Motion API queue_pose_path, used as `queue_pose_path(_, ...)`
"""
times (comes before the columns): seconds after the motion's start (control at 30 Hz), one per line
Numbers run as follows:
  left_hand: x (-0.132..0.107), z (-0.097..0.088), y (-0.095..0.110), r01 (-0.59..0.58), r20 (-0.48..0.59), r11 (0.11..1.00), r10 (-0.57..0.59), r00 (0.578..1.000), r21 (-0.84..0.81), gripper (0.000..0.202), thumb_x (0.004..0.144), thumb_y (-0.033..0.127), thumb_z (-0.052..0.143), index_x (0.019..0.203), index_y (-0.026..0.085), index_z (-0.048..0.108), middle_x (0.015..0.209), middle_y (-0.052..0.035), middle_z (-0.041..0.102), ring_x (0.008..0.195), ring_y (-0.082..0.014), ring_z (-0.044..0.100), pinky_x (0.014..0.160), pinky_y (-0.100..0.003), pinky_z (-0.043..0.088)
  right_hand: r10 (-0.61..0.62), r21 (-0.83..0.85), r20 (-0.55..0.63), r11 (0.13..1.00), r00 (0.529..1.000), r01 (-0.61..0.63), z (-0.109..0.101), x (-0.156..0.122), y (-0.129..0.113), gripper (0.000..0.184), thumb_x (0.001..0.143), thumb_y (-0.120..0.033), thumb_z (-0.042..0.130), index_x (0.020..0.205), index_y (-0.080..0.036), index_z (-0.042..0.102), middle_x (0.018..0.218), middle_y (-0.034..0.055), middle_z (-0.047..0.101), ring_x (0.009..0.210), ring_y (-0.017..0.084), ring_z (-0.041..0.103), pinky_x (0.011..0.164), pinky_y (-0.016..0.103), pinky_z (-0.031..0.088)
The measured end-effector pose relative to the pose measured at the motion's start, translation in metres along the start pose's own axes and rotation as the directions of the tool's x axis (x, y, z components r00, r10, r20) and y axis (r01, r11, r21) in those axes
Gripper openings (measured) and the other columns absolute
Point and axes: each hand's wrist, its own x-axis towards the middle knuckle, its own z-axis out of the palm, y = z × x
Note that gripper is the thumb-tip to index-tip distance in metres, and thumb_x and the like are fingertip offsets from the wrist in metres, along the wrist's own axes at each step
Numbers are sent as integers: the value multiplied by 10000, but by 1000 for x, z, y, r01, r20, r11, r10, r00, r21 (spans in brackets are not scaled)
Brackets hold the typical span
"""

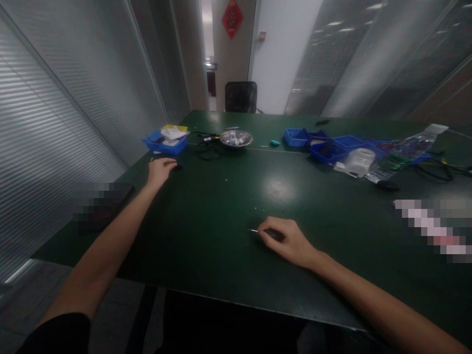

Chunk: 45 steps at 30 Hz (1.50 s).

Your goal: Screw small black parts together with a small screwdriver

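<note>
Green table (pixel 228 196) in dim room, right hand (pixel 291 242) gripping thin tool (pixel 258 231), perhaps a screwdriver, grip of left hand (pixel 160 170) unclear

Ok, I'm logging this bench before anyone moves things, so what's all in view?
table: one, dark green, fills the view
bin: one, blue, far left
bins: several, blue, far right
bowl: one, silver, far middle
cables: a tangle, black, left of the bowl
chair: one, black, beyond the table
wall hanging: one, red, above the chair
thin tool: one, metal tip, in right hand
left hand: by a small dark thing
right hand: fingers pinch the tool
</note>
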Motion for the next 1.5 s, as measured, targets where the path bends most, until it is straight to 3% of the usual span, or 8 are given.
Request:
queue_pose_path(0.17, -1, -3, 6, -7, 6, 991, 6, 1000, 131, 346, 870, 418, 688, 1103, 188, 800, 1120, -111, 752, 916, -246, 688, 895, -361, 528, -6, 4, 14, 1000, 1000, 5, -1, 1, 0, 150, 1008, -256, 577, 966, -187, 703, 895, 33, 724, 778, 161, 679, 721, 285, 515)
queue_pose_path(0.33, -3, -2, 5, 28, 90, 994, -37, 995, 102, 345, 857, 436, 707, 1086, 200, 809, 1012, -95, 777, 924, -266, 699, 886, -372, 523, 0, 14, 12, 1000, 1000, -1, -1, 2, -1, 137, 1000, -244, 585, 965, -186, 704, 895, 30, 726, 789, 163, 688, 738, 287, 513)
queue_pose_path(0.83, -4, -2, 12, 60, 120, 993, -73, 990, 103, 330, 831, 367, 730, 1086, 169, 799, 981, -107, 779, 899, -265, 706, 876, -376, 532, -18, 3, 1, 1000, 1000, 18, 0, 1, 0, 143, 1001, -252, 580, 963, -193, 704, 901, 39, 728, 775, 164, 679, 734, 288, 530)
queue_pose_path(0.97, -12, -3, 28, -1, 145, 996, -12, 989, 89, 317, 858, 370, 702, 1085, 170, 793, 971, -101, 767, 876, -248, 684, 838, -362, 516, -14, 7, 12, 1000, 1000, 14, -1, 1, 0, 144, 1003, -263, 582, 957, -192, 698, 901, 32, 725, 777, 161, 680, 730, 286, 528)
queue_pose_path(1.07, -28, -1, 59, -113, 222, 994, 109, 969, 6, 336, 870, 406, 698, 1105, 183, 787, 990, -90, 755, 867, -233, 664, 822, -359, 502, -10, 11, -2, 1000, 1000, 10, -2, 1, 0, 148, 1007, -263, 581, 956, -189, 699, 903, 31, 723, 781, 161, 682, 734, 286, 528)
queue_pose_path(1.17, -57, 7, 105, -206, 392, 965, 254, 884, -162, 370, 886, 449, 701, 1152, 201, 770, 967, -71, 737, 821, -206, 633, 751, -337, 484, 3, 11, -17, 1000, 1000, -3, -1, 1, 1, 147, 1006, -264, 587, 964, -190, 707, 902, 33, 727, 787, 165, 685, 740, 290, 529)
queue_pose_path(1.33, -125, 23, 178, -270, 558, 819, 549, 622, -506, 289, 906, 405, 721, 1110, 206, 767, 994, -60, 707, 809, -162, 605, 698, -289, 458, 39, -17, -46, 999, 998, -40, -1, 0, 2, 148, 994, -249, 584, 977, -192, 720, 899, 35, 733, 766, 167, 683, 718, 288, 522)
queue_pose_path(1.5, -171, 30, 207, -243, 592, 727, 672, 444, -643, 227, 928, 338, 715, 1110, 210, 760, 1008, -65, 696, 855, -164, 623, 743, -290, 479, 35, -57, -51, 998, 998, -38, -1, -2, 4, 133, 970, -228, 585, 946, -196, 713, 850, 29, 729, 724, 166, 674, 679, 279, 503)
